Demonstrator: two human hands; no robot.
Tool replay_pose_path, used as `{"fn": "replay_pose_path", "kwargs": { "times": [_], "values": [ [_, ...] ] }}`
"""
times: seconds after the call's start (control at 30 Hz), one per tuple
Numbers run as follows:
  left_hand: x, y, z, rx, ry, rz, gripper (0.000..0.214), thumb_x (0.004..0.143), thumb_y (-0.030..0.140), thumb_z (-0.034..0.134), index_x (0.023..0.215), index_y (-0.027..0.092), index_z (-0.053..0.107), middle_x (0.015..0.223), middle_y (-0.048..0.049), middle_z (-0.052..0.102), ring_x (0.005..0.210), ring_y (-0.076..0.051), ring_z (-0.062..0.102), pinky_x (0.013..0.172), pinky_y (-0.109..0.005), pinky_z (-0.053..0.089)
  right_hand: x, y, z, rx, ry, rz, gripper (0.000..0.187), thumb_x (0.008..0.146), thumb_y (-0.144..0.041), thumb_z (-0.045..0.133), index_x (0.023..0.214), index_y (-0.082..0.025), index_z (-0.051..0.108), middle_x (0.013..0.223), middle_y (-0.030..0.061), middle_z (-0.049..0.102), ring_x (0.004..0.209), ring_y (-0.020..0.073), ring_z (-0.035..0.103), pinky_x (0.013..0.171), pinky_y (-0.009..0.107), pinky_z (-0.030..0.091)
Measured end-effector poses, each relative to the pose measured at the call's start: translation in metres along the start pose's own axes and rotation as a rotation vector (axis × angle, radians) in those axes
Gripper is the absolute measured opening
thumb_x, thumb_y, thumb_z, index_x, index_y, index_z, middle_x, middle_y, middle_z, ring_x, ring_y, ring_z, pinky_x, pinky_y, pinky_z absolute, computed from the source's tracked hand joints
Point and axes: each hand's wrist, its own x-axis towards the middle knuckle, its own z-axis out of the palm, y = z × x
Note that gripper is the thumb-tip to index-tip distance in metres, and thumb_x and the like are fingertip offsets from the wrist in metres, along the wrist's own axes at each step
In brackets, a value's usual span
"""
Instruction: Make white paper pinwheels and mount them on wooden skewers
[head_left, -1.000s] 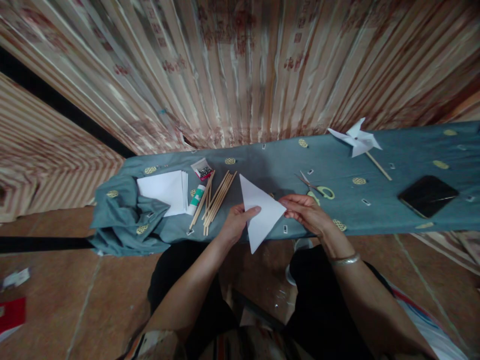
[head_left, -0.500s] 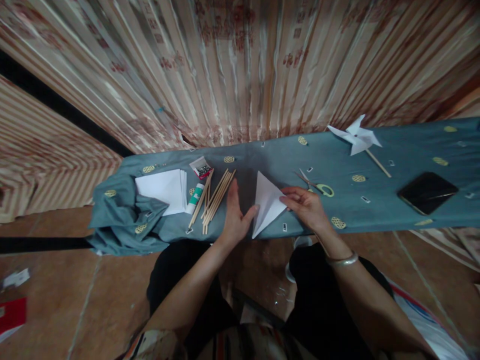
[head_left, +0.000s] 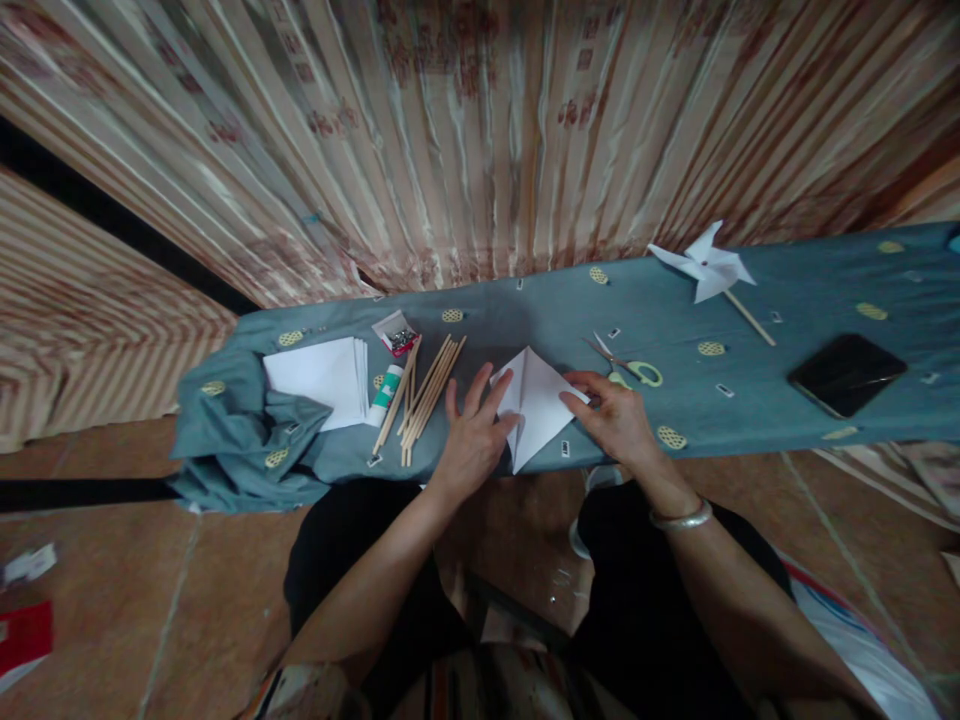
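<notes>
A white paper square [head_left: 539, 408] with creases lies partly unfolded on the cloth in front of me. Its left part stands up a little along a fold. My right hand [head_left: 611, 415] pinches the right corner between thumb and fingers. My left hand [head_left: 474, 435] rests against the left side with its fingers spread, the index finger and thumb touching the paper. Just beyond the right hand lie scissors [head_left: 634, 368] with pale green handles. Left of my left hand is a bundle of thin wooden sticks [head_left: 433, 395].
A glue stick [head_left: 384, 394], a small packet of metal bits [head_left: 397, 336] and stacked white paper [head_left: 319, 380] lie left on the blue-green cloth [head_left: 540, 305]. At right are a white paper pinwheel [head_left: 706, 264] on a stick and a black phone [head_left: 847, 375]. A curtain [head_left: 480, 140] hangs behind.
The paper has gone from a folded triangle to a more opened square. My left hand's fingers have spread and come onto its left side. The right hand keeps its corner.
</notes>
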Motion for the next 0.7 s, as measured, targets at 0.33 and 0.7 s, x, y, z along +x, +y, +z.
{"fn": "replay_pose_path", "kwargs": {
  "times": [0.33,0.7],
  "values": [
    [-0.008,-0.009,0.0,0.019,-0.034,-0.033,0.024,0.091,0.011,0.055,0.1,0.025,0.072,0.144,-0.0066,0.056,0.148,-0.029,0.031,0.118,-0.068,-0.006,-0.035,-0.011,0.02,-0.387,-0.186,-0.608,0.05,0.091,-0.005,0.04,0.139,-0.015,0.051,0.142,0.0179,0.055,0.139,0.029,0.043,0.112,0.055,0.039],
    [-0.01,-0.011,-0.008,-0.081,-0.039,-0.008,0.026,0.091,0.009,0.056,0.103,0.026,0.072,0.122,-0.0058,0.071,0.136,-0.028,0.049,0.115,-0.074,-0.004,-0.051,-0.019,0.022,-0.346,-0.28,-0.633,0.048,0.093,-0.021,0.053,0.139,-0.009,0.051,0.138,0.021,0.059,0.132,0.0317,0.051,0.108,0.053,0.045]
  ]
}}
